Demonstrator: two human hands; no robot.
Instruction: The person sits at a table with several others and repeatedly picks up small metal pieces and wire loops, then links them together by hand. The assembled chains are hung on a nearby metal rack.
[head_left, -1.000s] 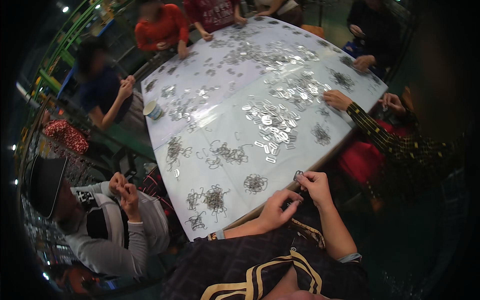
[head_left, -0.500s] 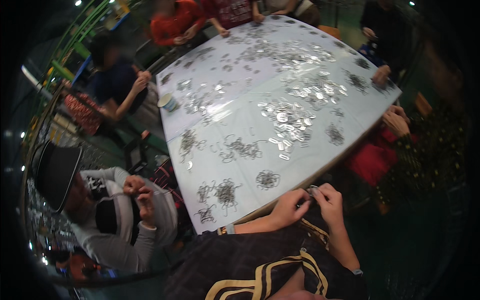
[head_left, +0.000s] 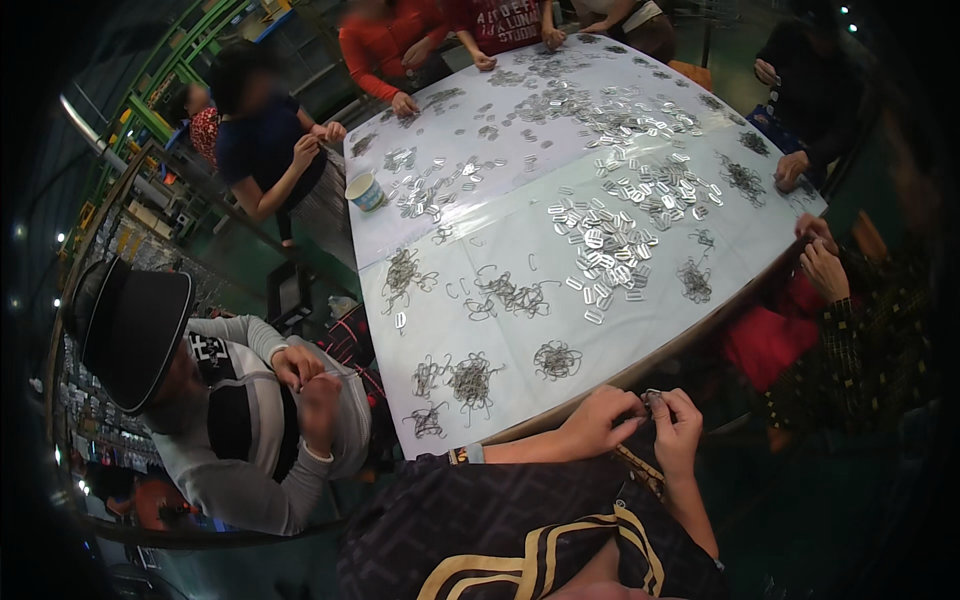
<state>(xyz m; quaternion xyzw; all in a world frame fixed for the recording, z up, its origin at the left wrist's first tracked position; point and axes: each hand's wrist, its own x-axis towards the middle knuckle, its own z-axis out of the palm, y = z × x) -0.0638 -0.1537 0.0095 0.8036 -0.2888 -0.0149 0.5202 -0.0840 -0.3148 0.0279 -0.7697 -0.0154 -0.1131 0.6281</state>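
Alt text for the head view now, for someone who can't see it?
The wearer's left grip and right grip are close together just off the near edge of a white table, the right pinching a small metal piece. Flat silver pieces, tangled dark wires and a cup are on it, other people around it.

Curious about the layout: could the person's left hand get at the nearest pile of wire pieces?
Probably yes: the left hand is beside the table, with no object between it and the pile of wire pieces. It looks busy near the right hand, which pinches a small metal piece.
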